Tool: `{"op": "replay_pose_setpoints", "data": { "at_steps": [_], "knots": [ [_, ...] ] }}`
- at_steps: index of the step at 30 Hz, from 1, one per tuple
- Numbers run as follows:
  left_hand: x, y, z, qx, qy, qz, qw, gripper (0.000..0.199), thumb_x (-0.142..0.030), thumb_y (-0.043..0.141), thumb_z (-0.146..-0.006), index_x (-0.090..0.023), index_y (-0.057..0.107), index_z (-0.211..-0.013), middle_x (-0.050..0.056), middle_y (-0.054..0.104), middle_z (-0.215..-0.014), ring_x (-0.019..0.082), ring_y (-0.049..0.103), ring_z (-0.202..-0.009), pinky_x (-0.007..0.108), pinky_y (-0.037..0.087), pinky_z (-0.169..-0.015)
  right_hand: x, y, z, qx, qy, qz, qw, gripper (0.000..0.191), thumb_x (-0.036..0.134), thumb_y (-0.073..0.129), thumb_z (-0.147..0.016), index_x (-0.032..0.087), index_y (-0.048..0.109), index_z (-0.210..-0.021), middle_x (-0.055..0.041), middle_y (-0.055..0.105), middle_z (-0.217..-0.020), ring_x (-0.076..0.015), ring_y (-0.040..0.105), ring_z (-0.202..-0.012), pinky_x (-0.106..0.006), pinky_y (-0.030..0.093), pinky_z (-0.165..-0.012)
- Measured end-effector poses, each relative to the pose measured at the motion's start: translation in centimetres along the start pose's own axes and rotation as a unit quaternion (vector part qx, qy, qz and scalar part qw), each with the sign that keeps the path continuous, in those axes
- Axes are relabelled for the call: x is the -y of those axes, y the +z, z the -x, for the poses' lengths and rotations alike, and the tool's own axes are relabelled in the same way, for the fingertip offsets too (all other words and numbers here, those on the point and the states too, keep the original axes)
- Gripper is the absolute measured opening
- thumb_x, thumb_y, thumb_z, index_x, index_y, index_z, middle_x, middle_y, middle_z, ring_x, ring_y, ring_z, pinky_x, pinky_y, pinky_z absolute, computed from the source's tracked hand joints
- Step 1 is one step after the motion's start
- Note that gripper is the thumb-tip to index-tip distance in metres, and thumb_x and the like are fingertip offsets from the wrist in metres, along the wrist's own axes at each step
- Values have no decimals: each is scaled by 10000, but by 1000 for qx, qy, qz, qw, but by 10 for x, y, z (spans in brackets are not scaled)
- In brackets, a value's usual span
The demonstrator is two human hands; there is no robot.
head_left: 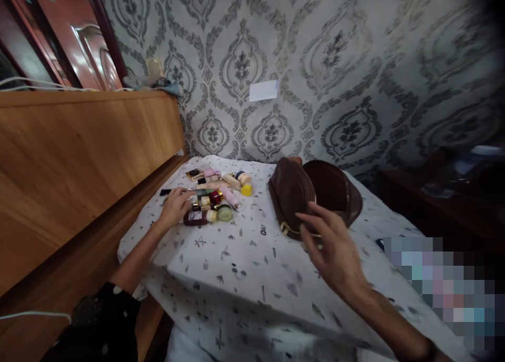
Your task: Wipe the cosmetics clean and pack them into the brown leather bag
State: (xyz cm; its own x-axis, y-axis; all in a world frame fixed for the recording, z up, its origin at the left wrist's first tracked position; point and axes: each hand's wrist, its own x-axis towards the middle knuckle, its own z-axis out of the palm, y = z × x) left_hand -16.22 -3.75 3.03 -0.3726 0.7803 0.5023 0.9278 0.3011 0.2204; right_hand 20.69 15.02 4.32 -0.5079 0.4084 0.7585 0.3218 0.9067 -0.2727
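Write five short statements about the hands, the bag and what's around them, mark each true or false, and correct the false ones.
1. The left hand is at the cosmetics. True.
2. The right hand is nearer to the brown bag than to the cosmetics. True.
3. The bag is fully closed. False: it gapes open.
4. The cosmetics are all inside the bag. False: these lie on the white patterned cloth beside it.
5. The wallpaper is patterned. True.

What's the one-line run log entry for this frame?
left hand: at cosmetics, grip unclear | right hand: open, at brown bag, contact unclear | brown bag: open, on patterned cloth
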Motion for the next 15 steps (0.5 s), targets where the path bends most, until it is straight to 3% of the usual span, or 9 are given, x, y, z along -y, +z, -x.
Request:
{"op": "replay_pose_setpoints", "data": {
  "at_steps": [2, 5, 9, 12, 15],
  "knots": [
    [6, 2, -2, 42, 13, -13, 999, 366, -341, 547, -903, -240, 628, -1245, 91, 600, -1177, 264, 517, -1096, 416, 435, -985, 20, 15, 1, 12, -24, -59, 998, 223, 252, 474, -935, 219, 666, -1043, -151, 614, -1251, -266, 593, -1168, -457, 514, -972],
    [5, 2, -11, 90, 12, -31, 995, 456, -380, 597, -846, -206, 604, -1267, 125, 613, -1209, 302, 527, -1111, 450, 427, -989, 49, 46, 5, 77, -47, -158, 983, 234, 156, 464, -915, 212, 672, -1008, -124, 655, -1168, -228, 619, -1108, -416, 526, -948],
    [10, -5, -34, 157, 24, -15, 987, 541, -469, 639, -726, -150, 635, -1163, 144, 672, -1133, 344, 587, -1068, 433, 461, -938, 82, 81, 1, 170, -18, -238, 956, 232, 94, 525, -848, 186, 684, -990, -117, 676, -1121, -218, 616, -1100, -375, 502, -974],
    [29, 1, -58, 261, 51, 7, 964, 671, -593, 596, -691, -162, 593, -1206, 42, 699, -1125, 290, 609, -1088, 343, 451, -956, 93, 101, -10, 222, 21, -271, 936, 227, 102, 570, -843, 214, 695, -997, -58, 694, -1089, -196, 626, -1083, -328, 481, -986],
    [41, 18, -72, 292, 34, -12, 956, 742, -695, 576, -614, -148, 629, -1112, 4, 723, -916, 250, 650, -937, 323, 474, -895, 91, 117, -14, 218, 74, -295, 927, 199, 135, 597, -855, 204, 695, -1014, -37, 705, -1077, -166, 647, -1018, -246, 503, -888]
  ]
}}
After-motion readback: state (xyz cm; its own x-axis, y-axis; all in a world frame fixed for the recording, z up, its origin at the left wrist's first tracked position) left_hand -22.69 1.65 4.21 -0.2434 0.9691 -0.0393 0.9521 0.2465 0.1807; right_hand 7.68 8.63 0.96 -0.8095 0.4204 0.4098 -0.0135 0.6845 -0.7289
